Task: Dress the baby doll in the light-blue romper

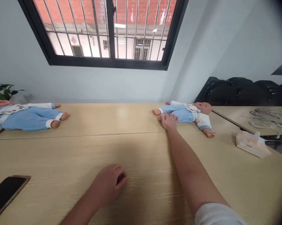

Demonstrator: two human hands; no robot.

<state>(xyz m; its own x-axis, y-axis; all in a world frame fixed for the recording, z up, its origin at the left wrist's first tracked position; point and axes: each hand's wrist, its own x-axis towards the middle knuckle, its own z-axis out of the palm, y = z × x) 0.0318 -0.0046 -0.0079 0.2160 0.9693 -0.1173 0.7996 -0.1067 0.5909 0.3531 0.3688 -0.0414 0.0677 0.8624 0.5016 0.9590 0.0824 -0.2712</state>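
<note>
A baby doll in light blue trousers and a white-and-blue top lies on its back at the far right of the table, head to the right. My right hand reaches forward to it, with the fingers curled over its lower leg near the foot. Closer to me, my left hand rests on the wooden table, loosely curled with nothing visible in it. At the far left lies a second doll in matching clothes, feet pointing right; its head end is partly cut off by the frame edge.
A phone lies at the front left. On the right are a white box-like holder and a heap of pale cables. Black chairs stand behind, a plant at the left, and a barred window above.
</note>
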